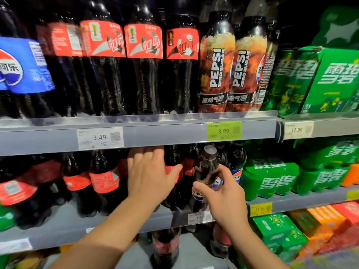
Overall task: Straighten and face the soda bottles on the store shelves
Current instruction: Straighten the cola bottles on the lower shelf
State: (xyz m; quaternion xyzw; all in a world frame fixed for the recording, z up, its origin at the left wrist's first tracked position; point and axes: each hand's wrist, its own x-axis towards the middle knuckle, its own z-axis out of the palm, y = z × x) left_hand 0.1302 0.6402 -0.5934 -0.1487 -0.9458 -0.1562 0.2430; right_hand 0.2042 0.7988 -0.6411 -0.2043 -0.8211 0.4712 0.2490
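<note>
Head view, landmark: grey metal middle shelf edge (174, 133) with its clear plastic price rail

- White price tag marked 3.49 (101, 138) and yellow-green price tag marked 3.99 (224, 131), both on that edge
- Above the edge: large dark cola bottles with red labels (143, 41), upright, labels mostly facing front; one at the left of the row shows its printed back panel
- Above the edge, right of those: dark bottles with orange-and-black Pepsi Zero Sugar labels (216, 74), upright
- Above the edge, far left: dark bottle with blue Pepsi label (21, 65)
- Above and below the edge, far right: green shrink-wrapped Sprite packs (338, 78)
- Below the edge: small dark cola bottle with grey cap and blue-white-red label (206, 171), upright at the front of the lower shelf, just under the 3.99 tag
- Right hand (223, 193): thumb and fingers curled round that small bottle at label height, closed on it
- Left hand (149, 175): open, fingers spread flat, holding nothing, palm against the smaller red-labelled cola bottles (104, 181) just left of the gripped bottle; fingertips reach up to the landmark edge
- Lower grey shelf rail (116, 226) beneath both forearms; image blurred toward the corners
</note>
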